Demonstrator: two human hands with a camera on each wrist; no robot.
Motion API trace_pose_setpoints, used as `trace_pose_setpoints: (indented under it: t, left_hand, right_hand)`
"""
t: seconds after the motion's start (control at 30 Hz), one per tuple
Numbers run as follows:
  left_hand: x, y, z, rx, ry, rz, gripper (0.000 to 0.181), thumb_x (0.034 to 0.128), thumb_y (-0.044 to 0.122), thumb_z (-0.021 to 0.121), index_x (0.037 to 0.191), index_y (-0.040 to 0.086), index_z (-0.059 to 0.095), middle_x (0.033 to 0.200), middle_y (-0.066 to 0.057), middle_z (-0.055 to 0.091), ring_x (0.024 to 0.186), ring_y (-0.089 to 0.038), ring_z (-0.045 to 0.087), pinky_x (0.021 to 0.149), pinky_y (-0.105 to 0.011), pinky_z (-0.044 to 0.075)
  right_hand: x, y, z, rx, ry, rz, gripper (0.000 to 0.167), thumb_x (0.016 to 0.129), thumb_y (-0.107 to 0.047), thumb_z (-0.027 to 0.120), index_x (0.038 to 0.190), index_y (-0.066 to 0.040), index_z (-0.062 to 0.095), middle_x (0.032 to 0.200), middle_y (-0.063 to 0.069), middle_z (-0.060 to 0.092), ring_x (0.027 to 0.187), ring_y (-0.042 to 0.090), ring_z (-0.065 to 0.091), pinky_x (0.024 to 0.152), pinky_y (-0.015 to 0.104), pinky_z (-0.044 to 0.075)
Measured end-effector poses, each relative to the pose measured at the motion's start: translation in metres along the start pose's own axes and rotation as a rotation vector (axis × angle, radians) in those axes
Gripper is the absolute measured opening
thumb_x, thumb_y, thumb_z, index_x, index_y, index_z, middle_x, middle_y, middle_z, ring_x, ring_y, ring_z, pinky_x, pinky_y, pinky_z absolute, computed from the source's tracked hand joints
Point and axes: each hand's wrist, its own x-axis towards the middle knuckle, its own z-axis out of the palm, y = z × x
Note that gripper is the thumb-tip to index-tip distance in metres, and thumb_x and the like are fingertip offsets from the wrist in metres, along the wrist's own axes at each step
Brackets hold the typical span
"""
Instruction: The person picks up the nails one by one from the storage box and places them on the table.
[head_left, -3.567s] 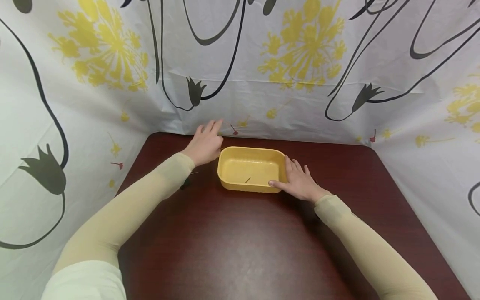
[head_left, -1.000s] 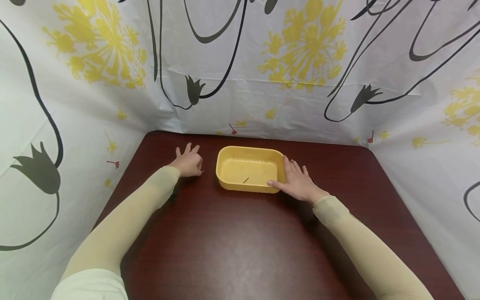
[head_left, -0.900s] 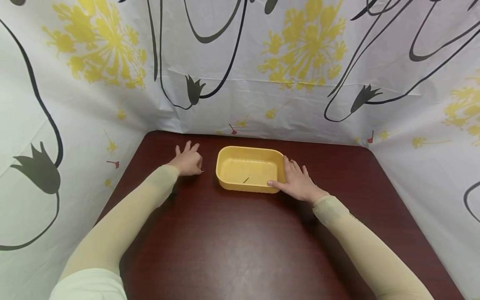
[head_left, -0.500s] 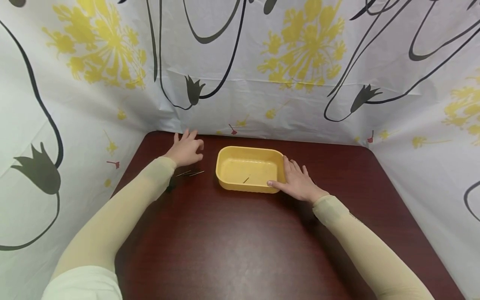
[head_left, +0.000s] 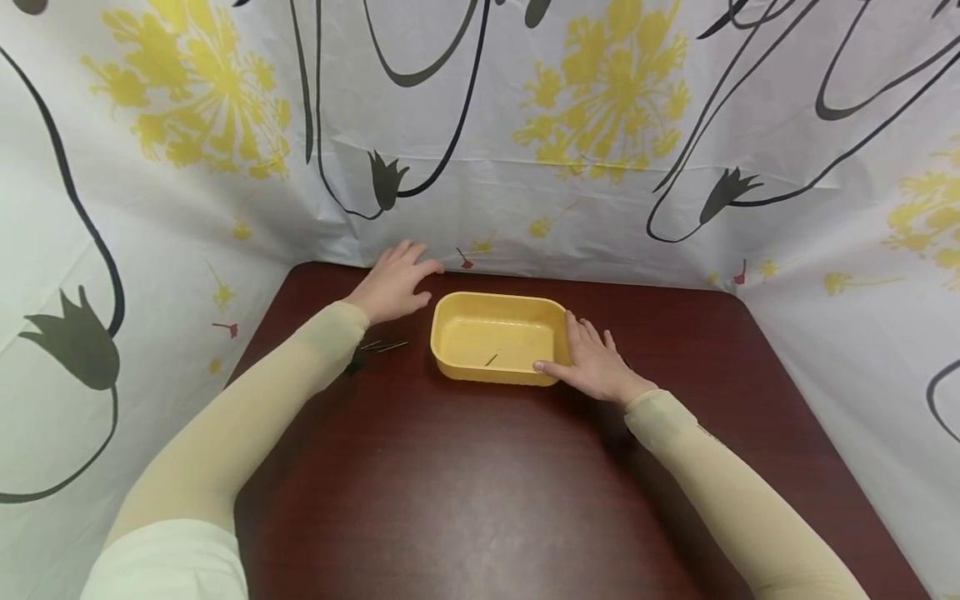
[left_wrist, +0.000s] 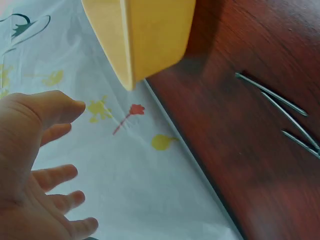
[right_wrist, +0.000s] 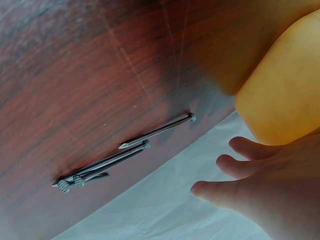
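My left hand (head_left: 392,285) is raised beside the left end of a yellow plastic tub (head_left: 498,375), fingers spread and holding nothing. In the left wrist view, three nails (left_wrist: 285,111) lie on the table away from that hand. From the head, thin nails (head_left: 392,347) show just below the left wrist. My right hand (head_left: 600,365) rests against the tub's right end, thumb over the front rim and fingers extended along the side. One thin dark nail (head_left: 491,360) lies inside the tub. Several more nails (right_wrist: 107,162) lie on the table near my right hand, in the right wrist view.
The dark red-brown table (head_left: 480,483) has rounded far corners. A white curtain (head_left: 480,225) with a flower print hangs close along its far edge and both sides. A small dark object (head_left: 355,363) under the left wrist is too unclear to name.
About a second ago my left fingertips were down at a nail on the table. The hand has since lifted off and moved right and farther back, leaving nails there. Right hand and tub stay put.
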Motion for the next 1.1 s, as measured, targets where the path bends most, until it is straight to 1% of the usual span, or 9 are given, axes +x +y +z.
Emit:
trace_pose_setpoints:
  t: [0.17, 0.23, 0.33, 0.53, 0.63, 0.8, 0.87, 1.0, 1.1]
  left_hand:
    - [0.006, 0.01, -0.004, 0.002, 0.022, 0.092, 0.044, 0.0942, 0.022, 0.068, 0.137, 0.018, 0.061, 0.152, -0.018, 0.04, 0.141, -0.036, 0.031, 0.114, -0.056, 0.025]
    - [0.008, 0.013, -0.005, -0.001, 0.021, 0.112, 0.044, 0.094, 0.021, 0.069, 0.137, 0.018, 0.061, 0.152, -0.018, 0.041, 0.141, -0.035, 0.032, 0.114, -0.054, 0.025]
    - [0.013, 0.018, -0.004, 0.002, 0.001, 0.14, 0.043, 0.0943, 0.02, 0.069, 0.137, 0.021, 0.061, 0.151, -0.016, 0.042, 0.141, -0.034, 0.034, 0.114, -0.052, 0.027]
    - [0.023, 0.029, 0.005, 0.009, -0.071, 0.229, 0.044, 0.0946, 0.019, 0.07, 0.137, 0.024, 0.062, 0.15, -0.011, 0.044, 0.142, -0.033, 0.033, 0.112, -0.053, 0.031]
    - [0.027, 0.036, 0.01, 0.014, -0.109, 0.27, 0.044, 0.0939, 0.018, 0.072, 0.137, 0.024, 0.063, 0.15, -0.011, 0.045, 0.14, -0.033, 0.036, 0.109, -0.054, 0.035]
    - [0.03, 0.051, 0.016, 0.023, -0.177, 0.314, 0.043, 0.093, 0.019, 0.075, 0.134, 0.028, 0.066, 0.146, -0.008, 0.047, 0.133, -0.031, 0.042, 0.104, -0.051, 0.04]
    - [0.031, 0.057, 0.018, 0.028, -0.195, 0.343, 0.041, 0.092, 0.018, 0.076, 0.131, 0.028, 0.068, 0.144, -0.008, 0.049, 0.131, -0.031, 0.043, 0.103, -0.052, 0.041]
    - [0.034, 0.063, 0.024, 0.033, -0.25, 0.384, 0.035, 0.0912, 0.018, 0.077, 0.124, 0.028, 0.072, 0.143, -0.008, 0.05, 0.132, -0.031, 0.043, 0.102, -0.052, 0.041]
    - [0.037, 0.066, 0.03, 0.029, -0.303, 0.39, 0.032, 0.092, 0.02, 0.076, 0.123, 0.028, 0.074, 0.146, -0.008, 0.048, 0.135, -0.03, 0.041, 0.103, -0.051, 0.041]
  right_hand:
    - [0.001, 0.0, 0.001, -0.013, 0.004, -0.003, 0.126, 0.082, -0.088, 0.045, 0.161, -0.002, -0.001, 0.164, 0.023, 0.016, 0.15, 0.042, 0.013, 0.113, 0.069, 0.005]
    - [0.001, 0.0, 0.0, -0.01, 0.0, -0.003, 0.126, 0.081, -0.088, 0.045, 0.161, -0.001, -0.002, 0.164, 0.023, 0.016, 0.15, 0.042, 0.013, 0.113, 0.069, 0.004]
    - [0.0, -0.001, -0.001, -0.009, -0.003, -0.005, 0.127, 0.081, -0.089, 0.044, 0.16, -0.001, -0.002, 0.164, 0.024, 0.016, 0.15, 0.043, 0.013, 0.113, 0.069, 0.005]
    - [-0.002, -0.002, -0.004, -0.002, -0.015, -0.005, 0.127, 0.08, -0.089, 0.043, 0.16, -0.001, -0.003, 0.164, 0.023, 0.014, 0.15, 0.043, 0.011, 0.113, 0.068, 0.003]
    - [-0.002, -0.001, -0.003, -0.004, -0.018, -0.001, 0.127, 0.081, -0.089, 0.043, 0.16, -0.001, -0.003, 0.164, 0.024, 0.014, 0.15, 0.043, 0.011, 0.113, 0.069, 0.003]
    - [0.0, -0.001, -0.002, -0.003, -0.022, 0.003, 0.126, 0.082, -0.088, 0.043, 0.161, -0.002, -0.004, 0.165, 0.023, 0.013, 0.151, 0.043, 0.011, 0.113, 0.069, 0.004]
    - [0.0, 0.0, -0.001, -0.001, -0.024, 0.003, 0.125, 0.082, -0.088, 0.043, 0.161, -0.003, -0.004, 0.165, 0.022, 0.013, 0.151, 0.042, 0.01, 0.113, 0.069, 0.004]
    - [0.0, 0.001, 0.0, -0.001, -0.024, 0.011, 0.126, 0.081, -0.089, 0.042, 0.161, -0.003, -0.004, 0.165, 0.022, 0.013, 0.151, 0.041, 0.01, 0.114, 0.067, 0.003]
    - [0.0, 0.001, 0.0, -0.004, -0.021, 0.012, 0.126, 0.081, -0.089, 0.043, 0.161, -0.002, -0.004, 0.165, 0.023, 0.013, 0.151, 0.042, 0.01, 0.114, 0.068, 0.003]
